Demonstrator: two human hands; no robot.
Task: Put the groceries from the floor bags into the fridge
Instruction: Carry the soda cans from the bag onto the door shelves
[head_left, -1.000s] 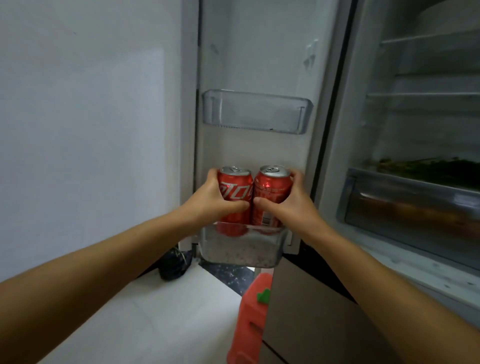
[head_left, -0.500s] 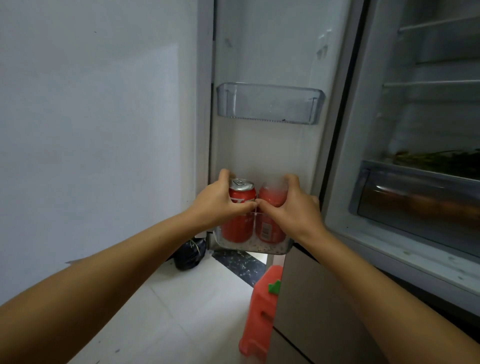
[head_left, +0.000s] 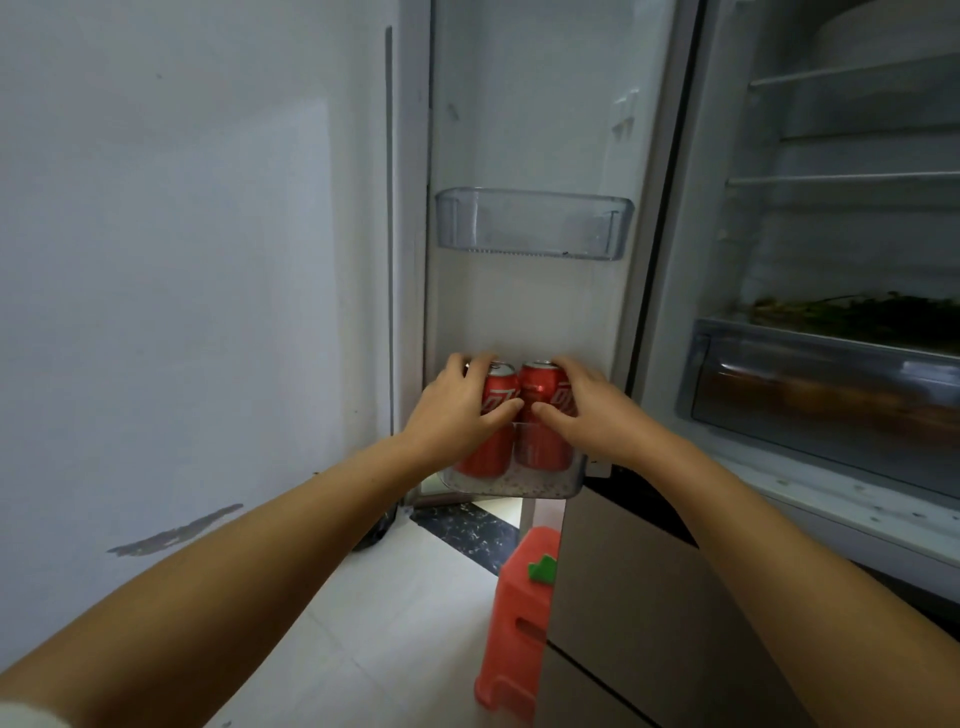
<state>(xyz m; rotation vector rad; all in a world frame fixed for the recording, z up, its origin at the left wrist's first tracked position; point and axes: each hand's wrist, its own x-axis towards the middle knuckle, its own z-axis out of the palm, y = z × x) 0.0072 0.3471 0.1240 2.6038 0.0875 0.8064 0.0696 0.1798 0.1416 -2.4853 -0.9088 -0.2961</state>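
Pale tiled floor (head_left: 395, 623) along bottom centre, darker speckled strip nearer the door. Red plastic stool (head_left: 519, 618) with green tab, lower centre, partly cut off by a beige drawer front (head_left: 649, 623) at lower right. Left forearm (head_left: 218, 571) and right forearm (head_left: 779, 545) reaching in from the bottom corners.

Mid-frame: left hand (head_left: 457, 410) wrapped round left can (head_left: 493, 415), thumb across the front, fingers curled behind. Right hand (head_left: 587, 410) wrapped likewise round right can (head_left: 540, 410). Cans upright, side by side, touching, bases down inside the clear lower door bin (head_left: 519, 486).

Above: clear upper door bin (head_left: 535, 223), centre frame, on the white door liner (head_left: 530, 104). Grey-white wall (head_left: 182, 234) filling the left half, scuffed at lower left.

Right side: fridge interior, wire shelves (head_left: 841, 179) at upper right, clear crisper drawer (head_left: 831, 395) below, dark leafy greens (head_left: 883, 314) on top of it.

Dark object on floor behind left forearm mostly hidden; unidentifiable. Drawer contents blurred.
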